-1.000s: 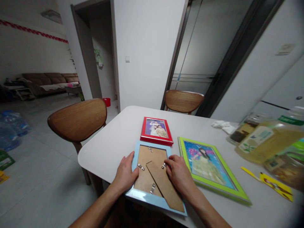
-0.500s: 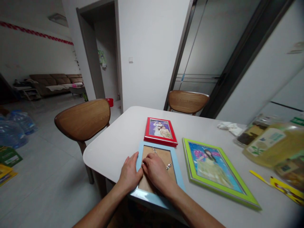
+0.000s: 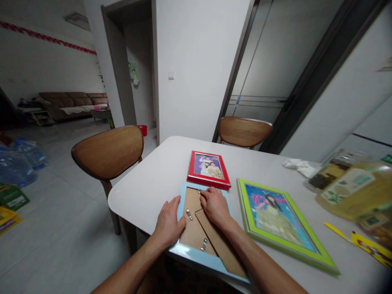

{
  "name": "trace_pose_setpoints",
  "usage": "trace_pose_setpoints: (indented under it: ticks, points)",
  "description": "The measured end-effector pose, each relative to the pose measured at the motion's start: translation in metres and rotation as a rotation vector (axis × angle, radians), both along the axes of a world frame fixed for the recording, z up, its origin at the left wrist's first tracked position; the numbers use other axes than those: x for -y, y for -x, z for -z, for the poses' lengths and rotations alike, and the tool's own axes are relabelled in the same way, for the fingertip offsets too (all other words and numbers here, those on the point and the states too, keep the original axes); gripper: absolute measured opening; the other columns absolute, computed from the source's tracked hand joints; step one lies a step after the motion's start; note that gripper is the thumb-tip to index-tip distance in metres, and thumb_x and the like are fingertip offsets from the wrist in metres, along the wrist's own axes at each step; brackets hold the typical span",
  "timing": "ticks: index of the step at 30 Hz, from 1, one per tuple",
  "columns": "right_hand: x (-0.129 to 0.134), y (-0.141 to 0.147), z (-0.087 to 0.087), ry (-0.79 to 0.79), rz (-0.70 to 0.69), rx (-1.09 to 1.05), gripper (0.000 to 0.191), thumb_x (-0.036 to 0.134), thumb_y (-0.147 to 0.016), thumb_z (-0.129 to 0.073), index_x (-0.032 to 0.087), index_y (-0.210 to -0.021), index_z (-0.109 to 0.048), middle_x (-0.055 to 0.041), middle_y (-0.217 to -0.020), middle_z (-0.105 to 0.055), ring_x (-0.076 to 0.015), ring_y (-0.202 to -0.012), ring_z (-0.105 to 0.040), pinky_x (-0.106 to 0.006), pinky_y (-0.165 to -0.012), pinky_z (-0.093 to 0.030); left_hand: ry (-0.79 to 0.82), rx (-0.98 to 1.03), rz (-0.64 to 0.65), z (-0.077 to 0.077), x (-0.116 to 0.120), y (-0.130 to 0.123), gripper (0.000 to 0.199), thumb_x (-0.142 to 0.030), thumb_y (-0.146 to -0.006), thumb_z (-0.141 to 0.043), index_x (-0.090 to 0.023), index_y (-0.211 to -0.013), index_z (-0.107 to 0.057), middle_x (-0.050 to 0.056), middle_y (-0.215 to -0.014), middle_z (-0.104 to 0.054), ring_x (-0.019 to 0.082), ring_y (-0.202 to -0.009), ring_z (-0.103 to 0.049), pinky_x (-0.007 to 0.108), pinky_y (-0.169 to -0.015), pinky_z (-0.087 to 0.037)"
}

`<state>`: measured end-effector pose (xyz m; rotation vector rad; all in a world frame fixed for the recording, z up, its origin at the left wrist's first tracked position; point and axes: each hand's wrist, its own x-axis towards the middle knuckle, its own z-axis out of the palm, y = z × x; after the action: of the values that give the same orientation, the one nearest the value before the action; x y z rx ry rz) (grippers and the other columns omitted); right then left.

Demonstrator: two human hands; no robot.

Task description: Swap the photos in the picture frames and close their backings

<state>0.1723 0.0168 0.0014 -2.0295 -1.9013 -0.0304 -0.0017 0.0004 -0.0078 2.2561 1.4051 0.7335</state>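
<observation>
A light blue photo frame (image 3: 196, 254) lies face down at the table's near edge, its brown backing board (image 3: 193, 233) and stand showing. Metal clips sit on the board, one at the left (image 3: 189, 214) and one near the bottom (image 3: 204, 244). My left hand (image 3: 169, 222) rests on the blue frame's left side with its fingers spread. At the top of the board, my right hand (image 3: 215, 205) has its fingers pinched on the top clip (image 3: 199, 192). Beyond lies a red frame (image 3: 208, 166) with a photo; a green frame (image 3: 277, 220) with another is to the right.
On the right of the white table (image 3: 147, 179) are a yellow cutter (image 3: 338, 232), a large oil bottle (image 3: 349, 192), a jar (image 3: 327, 173) and a crumpled tissue (image 3: 300, 166). Wooden chairs stand at the left (image 3: 110, 153) and far side (image 3: 245, 131).
My right hand has moved from the left side of the backing up to its top clip, uncovering the left clip and the stand. My left hand has stayed on the frame's left side.
</observation>
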Motion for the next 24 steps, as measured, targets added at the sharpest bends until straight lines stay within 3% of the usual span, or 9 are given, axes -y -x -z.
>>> trace_pose_setpoints:
  ticks: [7,11,15,18,24]
  points:
    - [0.004,0.002,-0.004,0.017,-0.023,-0.019,0.028,0.027,-0.078,-0.041,0.024,-0.099,-0.06,-0.0064,-0.089,-0.055,-0.0193,-0.083,-0.045,-0.029,-0.069,-0.033,-0.001,-0.017,-0.005,-0.003,0.0,0.0,0.054,-0.018,-0.07,-0.042,-0.006,-0.122,-0.035,0.014,-0.121,-0.046,0.022,-0.111,-0.041,0.038,-0.099,-0.025]
    - [0.033,-0.001,-0.014,0.018,-0.208,-0.118,0.034,0.026,-0.075,-0.045,0.02,-0.107,-0.054,-0.0074,-0.104,-0.052,-0.0177,-0.094,-0.045,-0.029,-0.083,-0.033,0.006,0.011,-0.009,-0.004,0.001,0.0,0.053,-0.018,-0.071,-0.042,-0.009,-0.122,-0.035,0.012,-0.121,-0.046,0.022,-0.11,-0.042,0.038,-0.098,-0.027]
    - [0.072,-0.004,-0.024,0.181,-0.447,-0.267,0.026,0.021,-0.067,-0.053,0.024,-0.09,-0.063,-0.0055,-0.116,-0.046,-0.0192,-0.107,-0.04,-0.034,-0.091,-0.029,0.008,0.031,-0.002,-0.004,0.003,0.001,0.052,-0.018,-0.071,-0.042,-0.01,-0.122,-0.035,0.011,-0.12,-0.047,0.022,-0.109,-0.043,0.038,-0.097,-0.026]
    - [0.087,-0.003,-0.026,0.231,-0.461,-0.286,0.021,0.022,-0.064,-0.057,0.026,-0.083,-0.065,-0.0039,-0.121,-0.044,-0.0214,-0.113,-0.035,-0.038,-0.094,-0.026,0.011,0.026,-0.012,-0.004,0.003,0.0,0.052,-0.019,-0.071,-0.042,-0.011,-0.122,-0.035,0.01,-0.12,-0.047,0.022,-0.109,-0.042,0.038,-0.098,-0.026]
    - [0.085,0.005,-0.017,0.132,-0.414,-0.251,0.011,0.024,-0.067,-0.056,0.026,-0.069,-0.066,-0.0034,-0.112,-0.051,-0.0202,-0.104,-0.042,-0.038,-0.089,-0.03,0.004,-0.008,0.006,-0.006,0.002,0.0,0.051,-0.017,-0.071,-0.041,-0.007,-0.121,-0.037,0.013,-0.12,-0.047,0.022,-0.111,-0.042,0.037,-0.099,-0.025]
